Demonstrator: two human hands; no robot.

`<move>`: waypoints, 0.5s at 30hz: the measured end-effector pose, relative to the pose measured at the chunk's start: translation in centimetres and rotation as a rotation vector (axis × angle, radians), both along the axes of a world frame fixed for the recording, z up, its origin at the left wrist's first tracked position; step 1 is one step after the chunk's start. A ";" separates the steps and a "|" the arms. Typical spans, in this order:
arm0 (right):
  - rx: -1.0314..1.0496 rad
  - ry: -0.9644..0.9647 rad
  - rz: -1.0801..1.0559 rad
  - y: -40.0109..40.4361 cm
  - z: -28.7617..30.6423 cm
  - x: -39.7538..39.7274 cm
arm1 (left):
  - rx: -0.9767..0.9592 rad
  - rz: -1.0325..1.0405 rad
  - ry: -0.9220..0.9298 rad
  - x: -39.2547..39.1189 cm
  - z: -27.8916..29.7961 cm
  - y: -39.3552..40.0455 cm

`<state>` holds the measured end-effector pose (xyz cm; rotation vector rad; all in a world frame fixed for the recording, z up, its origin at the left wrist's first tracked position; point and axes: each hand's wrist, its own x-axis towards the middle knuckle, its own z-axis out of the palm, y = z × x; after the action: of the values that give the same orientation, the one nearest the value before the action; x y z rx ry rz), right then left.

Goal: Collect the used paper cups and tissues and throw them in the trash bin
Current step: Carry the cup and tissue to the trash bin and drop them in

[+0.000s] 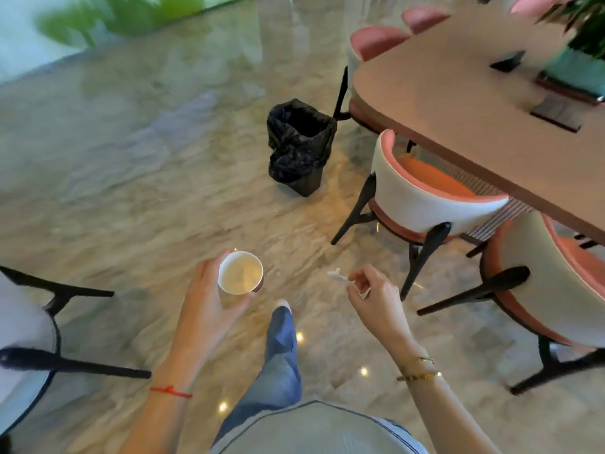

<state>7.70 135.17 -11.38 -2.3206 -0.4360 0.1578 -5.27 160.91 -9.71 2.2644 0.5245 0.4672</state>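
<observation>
My left hand point(209, 296) grips a white paper cup point(240, 272), held upright with its mouth toward me; something pale lies inside it. My right hand point(376, 290) pinches a small crumpled white tissue point(337, 276) between fingertips, a short way right of the cup. The trash bin point(299, 145), lined with a black bag and open at the top, stands on the floor ahead, well beyond both hands and near the table's corner.
A wooden table point(458, 93) fills the upper right, with pink-and-white chairs point(422, 198) tucked along its near edge. Another chair point(39, 348) stands at the left. Polished marble floor point(147, 178) stretches between me and the bin. My leg point(281, 355) is mid-stride.
</observation>
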 end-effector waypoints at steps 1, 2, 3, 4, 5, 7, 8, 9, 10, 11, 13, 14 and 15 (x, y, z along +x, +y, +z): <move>-0.005 0.008 0.009 1.4 -0.2 2.0 | 0.003 0.002 0.004 1.9 -0.3 1.3; -0.005 0.013 0.016 2.8 -0.3 4.2 | -0.003 0.007 0.005 4.0 -0.5 2.8; 0.003 0.018 0.019 4.3 -0.4 6.3 | -0.016 0.013 0.008 6.1 -0.6 4.2; 0.019 0.022 0.019 5.8 -0.3 8.6 | -0.028 0.017 0.010 8.3 -0.5 5.6; 0.032 0.019 0.020 7.4 -0.1 11.0 | -0.029 0.017 0.012 10.7 -0.3 7.1; 0.040 0.002 0.022 10.4 0.5 15.7 | -0.004 -0.003 0.010 15.5 0.2 9.9; 0.042 -0.001 0.020 11.9 0.8 18.1 | 0.007 -0.015 0.007 17.9 0.6 11.3; 0.048 -0.002 0.013 13.3 1.0 20.4 | 0.014 -0.028 0.007 20.3 0.9 12.6; 0.055 -0.006 0.003 14.6 1.3 22.6 | 0.020 -0.040 0.009 22.7 1.3 13.9; 0.062 -0.012 -0.008 15.7 1.4 24.6 | 0.026 -0.050 0.013 25.1 1.5 15.2; 0.075 -0.007 -0.039 17.8 1.7 28.6 | 0.040 -0.071 0.032 29.6 2.0 17.4; 0.079 0.003 -0.059 18.6 1.8 30.4 | 0.045 -0.082 0.041 31.8 2.2 18.4; 0.080 0.008 -0.075 19.4 1.8 32.2 | 0.048 -0.090 0.044 33.9 2.3 19.3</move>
<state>39.88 154.59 -9.62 -2.2536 -0.3443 0.1110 28.65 180.20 -7.46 2.3381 0.4348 0.3898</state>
